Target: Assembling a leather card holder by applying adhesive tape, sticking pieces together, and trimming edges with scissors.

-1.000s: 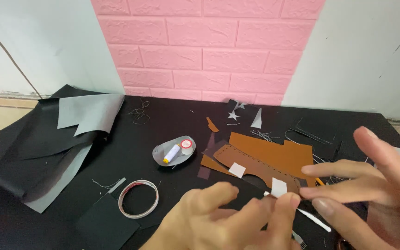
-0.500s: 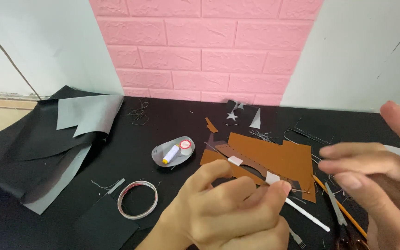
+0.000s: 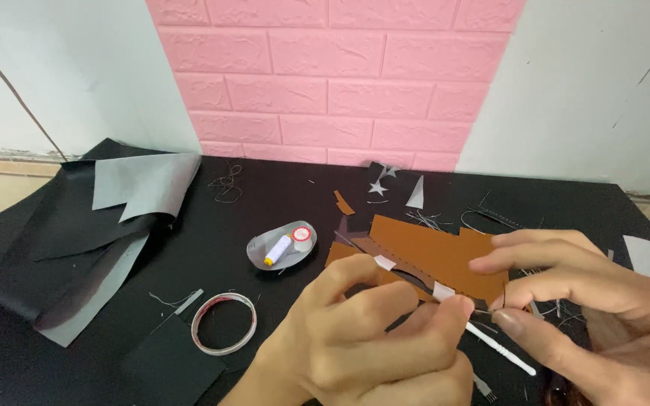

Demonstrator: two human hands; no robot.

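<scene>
My left hand is curled around the near edge of a brown leather piece that carries small white tape patches. Its thumb and forefinger pinch the edge by one patch. My right hand comes in from the right, thumb and forefinger pinched on a thin needle right at my left fingertips. A white-handled tool lies on the black mat under both hands.
A small grey dish with thread spools sits left of the leather. A clear tape ring lies nearer me. Folded black sheet with grey backing fills the left. Grey scraps and threads lie by the pink brick wall.
My right hand has moved left and closed from spread fingers into a pinch at my left fingertips. My left hand stays on the leather.
</scene>
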